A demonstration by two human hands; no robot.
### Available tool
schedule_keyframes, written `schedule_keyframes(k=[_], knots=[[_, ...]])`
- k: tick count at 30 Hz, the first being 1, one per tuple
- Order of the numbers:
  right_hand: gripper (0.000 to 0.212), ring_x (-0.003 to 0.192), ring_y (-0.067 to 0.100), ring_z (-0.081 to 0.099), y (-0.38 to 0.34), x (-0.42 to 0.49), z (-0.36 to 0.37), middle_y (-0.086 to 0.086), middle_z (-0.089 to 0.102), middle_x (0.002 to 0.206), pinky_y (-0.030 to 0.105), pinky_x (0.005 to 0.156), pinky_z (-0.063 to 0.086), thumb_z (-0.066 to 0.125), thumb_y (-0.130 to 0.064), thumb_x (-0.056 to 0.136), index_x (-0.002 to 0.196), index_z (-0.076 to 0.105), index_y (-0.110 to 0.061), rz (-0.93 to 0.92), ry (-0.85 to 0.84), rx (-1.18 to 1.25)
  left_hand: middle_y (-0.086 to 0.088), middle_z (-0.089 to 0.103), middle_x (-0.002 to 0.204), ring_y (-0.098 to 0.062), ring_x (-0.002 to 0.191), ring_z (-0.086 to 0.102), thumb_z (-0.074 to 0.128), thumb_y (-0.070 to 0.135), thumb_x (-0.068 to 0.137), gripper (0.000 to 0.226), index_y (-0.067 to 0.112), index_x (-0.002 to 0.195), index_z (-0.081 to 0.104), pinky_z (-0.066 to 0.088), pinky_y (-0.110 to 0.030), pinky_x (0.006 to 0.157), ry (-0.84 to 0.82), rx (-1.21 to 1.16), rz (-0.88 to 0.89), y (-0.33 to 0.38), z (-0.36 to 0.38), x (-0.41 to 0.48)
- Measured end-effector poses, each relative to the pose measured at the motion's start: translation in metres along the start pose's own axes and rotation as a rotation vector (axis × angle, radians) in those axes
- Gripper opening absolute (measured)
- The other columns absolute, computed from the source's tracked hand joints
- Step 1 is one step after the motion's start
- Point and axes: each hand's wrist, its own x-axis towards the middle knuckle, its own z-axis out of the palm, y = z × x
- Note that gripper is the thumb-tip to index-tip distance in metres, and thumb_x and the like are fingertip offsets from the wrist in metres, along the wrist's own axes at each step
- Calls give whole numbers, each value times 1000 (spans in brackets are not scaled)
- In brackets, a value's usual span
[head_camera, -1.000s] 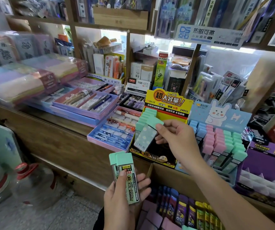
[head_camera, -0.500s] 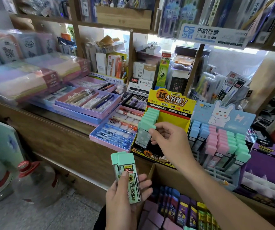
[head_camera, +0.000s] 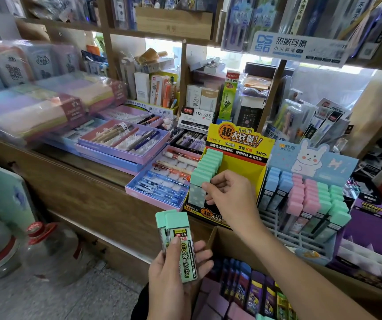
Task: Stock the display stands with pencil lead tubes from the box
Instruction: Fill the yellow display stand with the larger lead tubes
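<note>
My left hand (head_camera: 174, 271) grips two mint-capped pencil lead tubes (head_camera: 179, 245) upright, low in the middle of the view. My right hand (head_camera: 228, 197) pinches the frontmost mint-capped tube (head_camera: 197, 189) in the yellow display stand (head_camera: 238, 144), where it stands at the front of a stepped row of mint tubes (head_camera: 208, 166). The stand's right column shows bare yellow card. Below my arms lies an open cardboard box (head_camera: 217, 239) with purple, yellow and pink tubes (head_camera: 254, 289) inside.
To the right stands a bunny display rack (head_camera: 310, 158) holding blue, pink and mint tubes. Left of the yellow stand lie pink and blue pen trays (head_camera: 160, 183) on the wooden counter (head_camera: 77, 181). A red-capped water jug (head_camera: 47, 248) sits on the floor.
My right hand has lowered the mint tube from above the stand into the front slot of the left row. My left hand keeps its two tubes, nearly still.
</note>
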Motion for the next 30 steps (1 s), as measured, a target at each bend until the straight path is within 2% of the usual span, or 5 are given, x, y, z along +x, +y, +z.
schedule_keyframes(k=[9,12,15,22,30], knots=[[17,64,17,71,-3,-4,-5,1,70,72,40,61,63,83,-20,85,82,67,-17,21,16,-88,-30,75,95,-41,78,77,69,33,81,48,-2,114,67,62,-39,56,-44,19,1,-1,-1,-2],[14,60,14,69,-3,-11,-13,-2,69,69,32,55,57,80,-24,87,80,69,-19,35,15,-65,-31,75,96,-44,83,76,71,33,77,49,2,113,68,63,-40,58,-73,18,4,0,-2,-4],[12,53,8,64,-6,-22,-20,2,74,74,19,49,47,72,-22,95,83,74,-19,88,-119,50,-32,75,96,-44,85,76,74,32,75,44,3,108,72,63,-39,59,-83,45,17,-2,-2,-3],[14,53,6,58,-8,-43,-31,2,73,70,20,47,44,68,-30,99,102,78,-21,180,-481,209,-28,76,94,-41,84,77,80,39,68,34,16,92,81,62,-36,61,-113,160,94,-3,-1,-5],[10,60,13,63,-8,-44,-39,7,75,78,23,48,48,77,-24,91,98,78,-17,214,-440,305,-24,78,95,-42,83,77,80,44,65,40,19,97,81,62,-39,61,-102,206,123,-6,-2,-2]])
